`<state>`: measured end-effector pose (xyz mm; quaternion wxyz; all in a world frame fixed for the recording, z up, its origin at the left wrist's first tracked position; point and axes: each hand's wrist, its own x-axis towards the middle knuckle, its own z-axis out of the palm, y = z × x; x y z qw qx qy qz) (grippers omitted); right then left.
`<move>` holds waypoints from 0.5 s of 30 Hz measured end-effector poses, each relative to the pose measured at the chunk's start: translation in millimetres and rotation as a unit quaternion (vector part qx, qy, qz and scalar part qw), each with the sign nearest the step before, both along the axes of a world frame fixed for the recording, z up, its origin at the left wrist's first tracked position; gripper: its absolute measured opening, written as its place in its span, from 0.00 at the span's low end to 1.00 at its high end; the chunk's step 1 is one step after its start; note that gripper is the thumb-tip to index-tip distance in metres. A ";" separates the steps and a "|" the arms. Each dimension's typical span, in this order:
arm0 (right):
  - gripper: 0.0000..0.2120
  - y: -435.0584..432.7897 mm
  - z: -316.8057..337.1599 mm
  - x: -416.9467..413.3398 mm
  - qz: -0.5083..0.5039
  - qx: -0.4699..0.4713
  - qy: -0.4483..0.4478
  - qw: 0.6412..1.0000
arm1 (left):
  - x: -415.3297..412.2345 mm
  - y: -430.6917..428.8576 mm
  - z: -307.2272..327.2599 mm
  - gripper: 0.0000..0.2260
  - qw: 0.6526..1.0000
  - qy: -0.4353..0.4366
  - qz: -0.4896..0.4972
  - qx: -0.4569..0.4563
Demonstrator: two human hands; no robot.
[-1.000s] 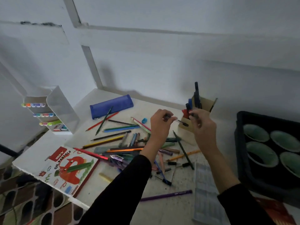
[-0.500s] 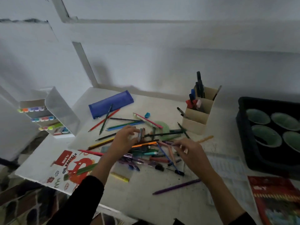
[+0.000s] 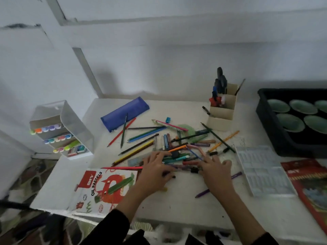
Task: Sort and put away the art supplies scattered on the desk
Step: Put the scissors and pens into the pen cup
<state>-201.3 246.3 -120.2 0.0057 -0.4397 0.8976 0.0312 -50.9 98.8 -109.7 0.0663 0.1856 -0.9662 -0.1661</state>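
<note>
A heap of coloured pencils, pens and crayons (image 3: 178,149) lies scattered across the middle of the white desk (image 3: 185,206). My left hand (image 3: 155,171) rests on the heap's near left side, fingers stretched over the pens. At the heap's near right side my right hand (image 3: 215,169) lies with fingers spread. A dark pen with a black cap (image 3: 187,168) lies between the two hands. A cardboard pen holder (image 3: 222,113) with several markers stands behind the heap, right of centre. A blue pencil case (image 3: 124,113) lies at the back left.
An oil pastels box (image 3: 104,188) sits at the front left edge, a marker rack (image 3: 60,131) beyond it. On the right are a clear plastic insert (image 3: 261,171), a red pencil box (image 3: 311,183) and a black tray (image 3: 270,133) of green dishes. A purple pencil (image 3: 203,192) lies near my right wrist.
Both hands left the cardboard holder and came down onto the heap. Since half a second ago they have moved closer together on its near side.
</note>
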 end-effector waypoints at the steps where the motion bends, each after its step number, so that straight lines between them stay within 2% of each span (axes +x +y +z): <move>1: 0.13 0.7 -0.9 4.1 -0.012 0.000 -0.001 1.000 | -4.9 4.1 2.0 0.10 0.999 -0.026 -0.016 -0.028; 6: 0.16 0.8 0.7 8.1 -0.047 -0.003 -0.032 0.998 | -21.7 9.3 9.5 0.14 0.984 -0.116 -0.025 -0.133; 15: 0.10 6.3 4.0 0.7 -0.074 -0.045 -0.069 0.994 | -31.6 8.7 10.8 0.11 0.981 -0.141 0.000 -0.130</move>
